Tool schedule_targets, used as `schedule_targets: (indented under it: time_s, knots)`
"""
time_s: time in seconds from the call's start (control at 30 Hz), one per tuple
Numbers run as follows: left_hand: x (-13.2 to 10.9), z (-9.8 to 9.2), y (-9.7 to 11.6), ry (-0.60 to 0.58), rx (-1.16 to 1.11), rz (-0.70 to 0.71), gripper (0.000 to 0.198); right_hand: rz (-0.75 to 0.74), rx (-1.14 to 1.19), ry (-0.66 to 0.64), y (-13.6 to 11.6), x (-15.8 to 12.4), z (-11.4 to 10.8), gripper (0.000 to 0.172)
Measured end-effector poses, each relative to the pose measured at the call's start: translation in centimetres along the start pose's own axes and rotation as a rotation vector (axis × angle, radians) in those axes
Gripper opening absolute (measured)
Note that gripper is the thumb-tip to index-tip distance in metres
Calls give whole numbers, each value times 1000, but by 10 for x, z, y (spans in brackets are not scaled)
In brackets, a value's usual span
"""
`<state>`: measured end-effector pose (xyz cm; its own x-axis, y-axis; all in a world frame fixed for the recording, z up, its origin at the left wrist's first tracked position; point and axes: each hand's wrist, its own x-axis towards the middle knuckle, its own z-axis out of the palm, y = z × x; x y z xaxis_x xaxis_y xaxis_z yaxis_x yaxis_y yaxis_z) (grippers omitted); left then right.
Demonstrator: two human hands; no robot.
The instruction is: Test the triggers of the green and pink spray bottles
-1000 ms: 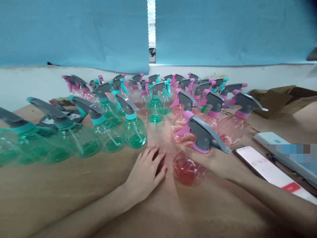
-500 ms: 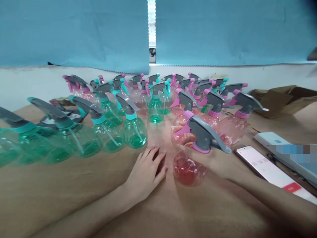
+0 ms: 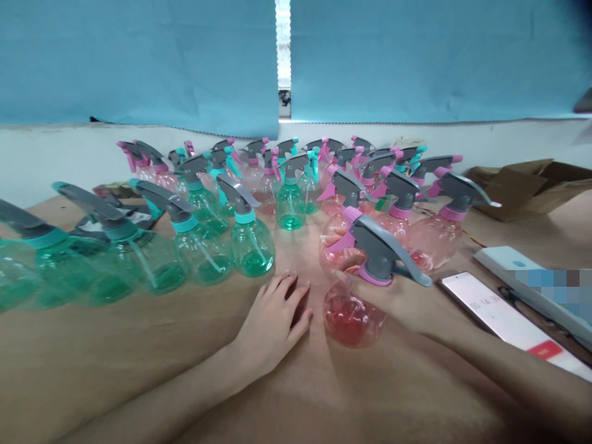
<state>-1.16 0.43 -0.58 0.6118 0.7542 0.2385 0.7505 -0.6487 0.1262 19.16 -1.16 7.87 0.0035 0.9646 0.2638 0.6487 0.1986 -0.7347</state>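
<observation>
My right hand (image 3: 393, 302) is wrapped round the neck of a pink spray bottle (image 3: 349, 320), just under its grey and pink trigger head. That bottle stands on the table, its nozzle pointing away to the left, and its lower part looks deeper pink. My left hand (image 3: 275, 317) lies on the tabletop with fingers spread, holding nothing. Nearest to it is a green spray bottle (image 3: 252, 250) with a grey head and turquoise collar, a little beyond the fingertips. Another pink spray bottle (image 3: 435, 237) stands behind my right hand.
Several green bottles (image 3: 152, 262) form a row on the left, and more pink and green ones crowd the back. To the right lie a phone (image 3: 502, 314), a white box (image 3: 506, 259) and an open cardboard box (image 3: 522, 188). Blue cloth (image 3: 139, 61) hangs behind.
</observation>
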Motion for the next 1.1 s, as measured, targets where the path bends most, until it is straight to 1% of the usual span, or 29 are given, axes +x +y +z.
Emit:
schedule_targets:
  time_s: [0.13, 0.27, 0.33, 0.57, 0.67, 0.77, 0.83, 0.9, 1.0, 1.1]
  knots:
    - [1, 0, 0, -3, -2, -9, 35, -48, 43, -19, -3, 1, 0, 16]
    - [0, -1, 1, -7, -1, -10, 35, -55, 80, -59, -1, 2, 1, 8]
    - [0, -1, 1, -8, -2, -8, 35, -64, 100, -55, 1, 2, 3, 7]
    - [0, 0, 0, 9, -11, -2, 34, -93, 154, -85, 3, 2, 4, 15]
    - [0, 0, 1, 11, -13, -1, 34, -83, 172, -66, 5, 2, 4, 15]
    - [0, 0, 1, 3, -11, -3, 34, -68, 185, -91, 7, 3, 4, 13]
    - [0, 0, 1, 4, -14, -4, 34, -66, 172, -125, 5, 3, 3, 10]
    - [0, 0, 1, 11, -17, -6, 34, -45, 111, -133, 1, 3, 0, 8]
    - [0, 0, 1, 11, -17, -9, 34, -6, 22, -91, -5, 2, -4, 10]
    - [0, -1, 1, 2, -19, -10, 34, -11, 22, -79, -6, 1, -6, 10]
